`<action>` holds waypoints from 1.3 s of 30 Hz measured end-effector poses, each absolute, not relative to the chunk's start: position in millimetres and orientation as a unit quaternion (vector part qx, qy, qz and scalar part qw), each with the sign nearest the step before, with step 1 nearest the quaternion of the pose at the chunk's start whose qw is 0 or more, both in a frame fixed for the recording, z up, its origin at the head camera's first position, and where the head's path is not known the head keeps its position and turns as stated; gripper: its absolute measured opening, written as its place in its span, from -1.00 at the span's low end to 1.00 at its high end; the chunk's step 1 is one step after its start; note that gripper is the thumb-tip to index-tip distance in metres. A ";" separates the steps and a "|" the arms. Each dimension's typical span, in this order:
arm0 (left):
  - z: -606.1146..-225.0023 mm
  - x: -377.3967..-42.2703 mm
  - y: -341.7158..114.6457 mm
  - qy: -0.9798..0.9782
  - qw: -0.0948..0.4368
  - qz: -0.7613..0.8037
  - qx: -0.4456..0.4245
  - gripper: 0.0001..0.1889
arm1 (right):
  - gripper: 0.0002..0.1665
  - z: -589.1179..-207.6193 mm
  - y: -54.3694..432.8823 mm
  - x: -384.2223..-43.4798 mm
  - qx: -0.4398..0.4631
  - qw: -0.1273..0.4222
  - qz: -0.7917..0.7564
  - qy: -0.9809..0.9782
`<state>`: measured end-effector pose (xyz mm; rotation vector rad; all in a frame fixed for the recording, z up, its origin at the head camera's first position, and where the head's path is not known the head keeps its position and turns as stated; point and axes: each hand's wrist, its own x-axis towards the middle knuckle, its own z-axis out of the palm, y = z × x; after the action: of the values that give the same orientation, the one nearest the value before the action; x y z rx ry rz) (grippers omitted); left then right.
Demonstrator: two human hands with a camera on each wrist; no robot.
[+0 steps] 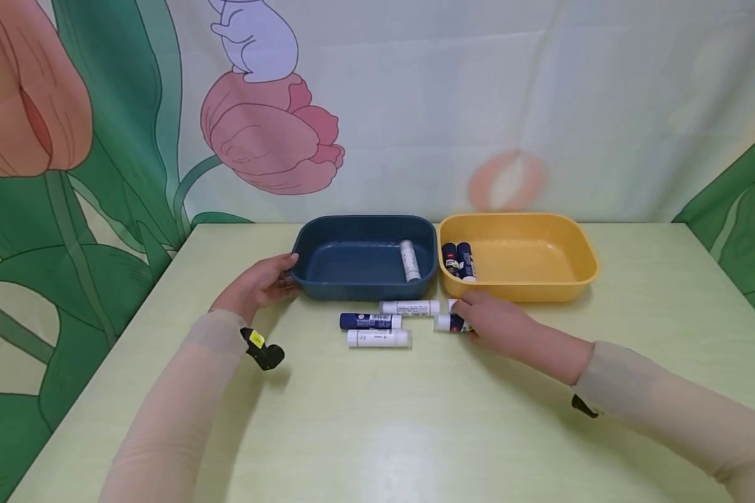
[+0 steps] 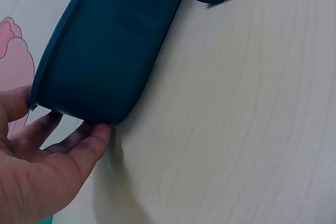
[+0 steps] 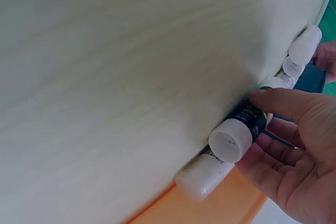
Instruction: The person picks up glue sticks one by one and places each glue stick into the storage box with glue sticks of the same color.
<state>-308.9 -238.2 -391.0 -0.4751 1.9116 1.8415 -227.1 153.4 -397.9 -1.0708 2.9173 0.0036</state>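
Note:
My left hand [image 1: 261,283] grips the left end of a dark blue tray [image 1: 365,290], thumb at the rim and fingers against its outer wall. At the table, the right hand [image 1: 503,325] pinches a navy glue stick with a white cap [image 3: 244,119] between thumb and fingers. Close beside it lies a white glue stick [image 3: 205,176], partly covered by that hand in the head view. To the left are a white glue stick [image 1: 421,308], a navy one [image 1: 370,321] and another white one [image 1: 379,339], all lying flat.
A yellow tray [image 1: 522,292] stands right of the blue one, holding two navy glue sticks [image 1: 466,262] at its left end. One white glue stick [image 1: 410,260] lies inside the blue tray. Behind the table [image 1: 377,433] hangs a printed cloth [image 1: 415,126].

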 end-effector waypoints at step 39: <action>-391.7 -310.1 -237.9 0.684 0.221 0.674 -0.168 -0.39 | -0.58 -301.0 193.8 -244.4 -0.293 0.073 -0.088 0.949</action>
<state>-310.1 -237.9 -391.7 -0.4651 1.8919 1.8643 -244.4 193.8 -301.0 -0.8793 2.8504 -0.2642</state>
